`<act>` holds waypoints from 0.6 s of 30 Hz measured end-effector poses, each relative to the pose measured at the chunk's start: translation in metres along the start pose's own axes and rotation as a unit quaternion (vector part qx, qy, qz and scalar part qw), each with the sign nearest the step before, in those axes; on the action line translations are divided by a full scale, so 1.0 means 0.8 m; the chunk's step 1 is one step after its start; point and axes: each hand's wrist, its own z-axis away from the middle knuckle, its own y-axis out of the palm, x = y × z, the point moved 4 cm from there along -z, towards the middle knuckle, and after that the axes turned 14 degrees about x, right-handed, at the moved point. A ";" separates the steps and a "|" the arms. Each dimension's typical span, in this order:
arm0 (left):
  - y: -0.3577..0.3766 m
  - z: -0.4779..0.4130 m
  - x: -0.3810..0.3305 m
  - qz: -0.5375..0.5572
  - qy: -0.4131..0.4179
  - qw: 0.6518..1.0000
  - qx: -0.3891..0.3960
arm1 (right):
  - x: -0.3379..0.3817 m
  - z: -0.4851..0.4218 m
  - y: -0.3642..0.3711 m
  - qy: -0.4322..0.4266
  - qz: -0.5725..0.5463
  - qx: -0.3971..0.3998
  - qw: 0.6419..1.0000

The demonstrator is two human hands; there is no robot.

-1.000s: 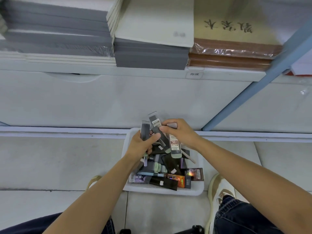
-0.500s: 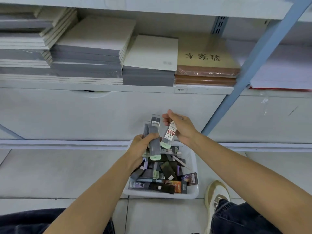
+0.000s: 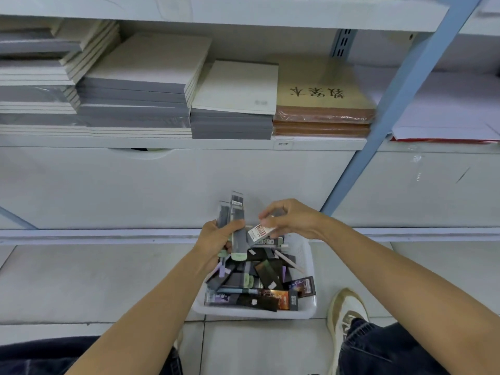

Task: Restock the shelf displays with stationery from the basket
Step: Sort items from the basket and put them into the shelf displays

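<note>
A white basket stands on the tiled floor below the shelf, full of several slim stationery packs in dark wrappers. My left hand grips a bunch of grey packs with pale green ends, held upright above the basket's far side. My right hand pinches one small pack with a red and white label, tilted, right beside the bunch. The shelf above holds stacks of notebooks.
Grey and cream notebook stacks fill the shelf's left and middle, and a brown wrapped stack with black characters lies at its right. A blue slanted post runs beside it. My shoe stands right of the basket.
My head has tilted up, so more of the shelf shows. My right hand has turned the labelled pack from upright to tilted and brought it beside the bunch in my left hand.
</note>
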 end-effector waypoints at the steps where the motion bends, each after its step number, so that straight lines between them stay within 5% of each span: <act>1: -0.005 -0.001 0.002 0.014 -0.002 1.000 -0.005 | -0.007 0.000 -0.002 0.031 0.028 0.029 0.999; 3: -0.014 -0.004 0.007 0.040 -0.003 0.999 -0.009 | -0.021 -0.003 -0.010 0.074 0.077 0.051 0.993; 11: -0.040 -0.009 0.067 -0.026 -0.107 0.993 -0.030 | -0.118 -0.012 -0.026 0.127 0.108 -0.117 0.979; 18: -0.027 -0.020 0.099 0.003 -0.161 0.987 -0.021 | -0.154 -0.042 0.020 0.126 -0.013 -0.087 0.988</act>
